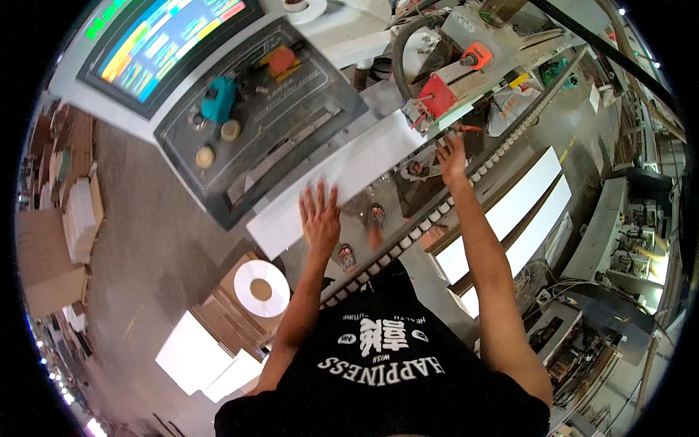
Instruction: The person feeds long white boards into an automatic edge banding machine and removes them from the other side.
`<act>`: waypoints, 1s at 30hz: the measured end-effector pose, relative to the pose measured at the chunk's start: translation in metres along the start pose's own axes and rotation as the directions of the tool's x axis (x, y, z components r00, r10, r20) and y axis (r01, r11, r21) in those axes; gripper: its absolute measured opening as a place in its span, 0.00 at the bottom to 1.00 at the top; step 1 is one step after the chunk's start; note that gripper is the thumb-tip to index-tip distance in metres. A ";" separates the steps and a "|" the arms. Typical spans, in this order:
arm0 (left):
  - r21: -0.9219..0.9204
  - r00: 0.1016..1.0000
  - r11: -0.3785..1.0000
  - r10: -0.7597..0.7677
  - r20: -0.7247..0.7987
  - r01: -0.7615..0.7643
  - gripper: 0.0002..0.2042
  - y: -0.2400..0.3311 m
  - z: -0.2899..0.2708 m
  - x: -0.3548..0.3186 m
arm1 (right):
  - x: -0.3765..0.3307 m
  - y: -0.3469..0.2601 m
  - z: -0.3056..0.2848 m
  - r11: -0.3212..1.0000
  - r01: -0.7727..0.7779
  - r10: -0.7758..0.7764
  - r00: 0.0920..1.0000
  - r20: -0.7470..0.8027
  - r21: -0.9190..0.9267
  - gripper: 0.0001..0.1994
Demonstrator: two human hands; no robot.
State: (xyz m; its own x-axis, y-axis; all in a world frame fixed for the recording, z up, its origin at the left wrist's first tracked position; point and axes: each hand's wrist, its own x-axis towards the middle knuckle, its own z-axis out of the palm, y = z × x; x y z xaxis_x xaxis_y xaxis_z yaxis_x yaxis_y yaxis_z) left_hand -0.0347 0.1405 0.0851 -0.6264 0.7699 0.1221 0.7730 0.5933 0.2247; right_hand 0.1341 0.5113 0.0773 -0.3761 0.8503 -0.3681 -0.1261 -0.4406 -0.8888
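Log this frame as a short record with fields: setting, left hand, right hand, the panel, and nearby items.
setting: workshop, person standing at a panel-feeding machine with a roller track
left hand: left hand flat, fingers spread, pressing on the white panel
right hand: right hand open, reaching to the machine by the red guard; contact with the panel unclear
panel: long, white, lying flat, running diagonally toward the red guard
nearby: control console with screen; white tape roll on boards below
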 end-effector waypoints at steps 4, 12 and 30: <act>-0.089 0.998 0.995 0.048 -0.042 -0.051 0.27 0.016 0.001 0.011 | -0.066 0.034 0.008 0.694 0.361 -0.141 0.917 0.373 -0.623 0.31; 0.030 0.982 0.982 0.188 0.020 -0.188 0.30 -0.041 -0.017 -0.028 | -0.154 0.071 -0.005 0.189 0.485 -0.239 0.866 0.439 -0.854 0.24; -0.037 0.940 0.945 0.319 -0.123 -0.326 0.26 0.072 0.046 0.085 | -0.154 0.074 -0.008 0.122 0.486 -0.406 0.820 0.403 -0.866 0.12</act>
State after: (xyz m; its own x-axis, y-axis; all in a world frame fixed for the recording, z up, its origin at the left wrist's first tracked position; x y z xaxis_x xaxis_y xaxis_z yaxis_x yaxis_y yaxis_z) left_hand -0.0274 0.2594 0.0674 -0.3539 0.8841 0.3050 0.9307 0.3006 0.2086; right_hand 0.1900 0.3506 0.0662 -0.6274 0.7602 0.1686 0.5965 0.6084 -0.5235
